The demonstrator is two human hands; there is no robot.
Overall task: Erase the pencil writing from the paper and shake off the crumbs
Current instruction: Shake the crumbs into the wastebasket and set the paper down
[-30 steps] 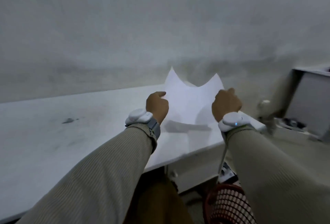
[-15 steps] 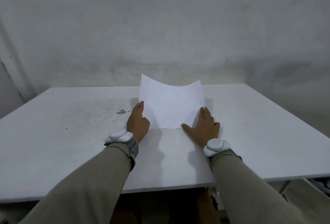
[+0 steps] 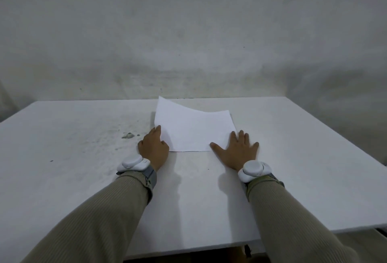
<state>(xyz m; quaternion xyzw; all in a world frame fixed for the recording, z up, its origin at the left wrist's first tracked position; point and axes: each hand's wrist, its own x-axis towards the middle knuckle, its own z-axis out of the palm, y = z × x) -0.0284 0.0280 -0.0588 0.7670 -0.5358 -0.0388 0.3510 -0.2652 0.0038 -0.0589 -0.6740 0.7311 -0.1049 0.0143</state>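
Paper (image 3: 192, 130) lies back on the bench (image 3: 293, 158), between the two hands. A second ago both hands pinched it in the air, off to the side of the bench; half a second ago it was down but bowed high at the far edge. Now it sits flatter. Only the far left corner, beyond the left fingertips, curls up. That suggests the shaking is done and the sheet is being settled, so the task looks close to its end. No pencil marks show on the sheet, though the view is too coarse to be sure.

The left hand (image 3: 154, 147) stands on its side against the sheet's left edge, fingers straight and together. The right hand (image 3: 236, 151) lies flat with fingers spread, over the near right corner, thumb pointing in along the near edge. Neither hand pinches anything.

The sheet is thin, white and limp, and it takes a soft curve where nothing holds it. The bench is matt white and hard, smudged grey to the left of the left hand. A small grey lump (image 3: 128, 135) sits there among specks; whether it is eraser or crumbs I cannot tell. Ribbed beige sleeves (image 3: 104, 210) end at smooth white wrist units (image 3: 132, 163).
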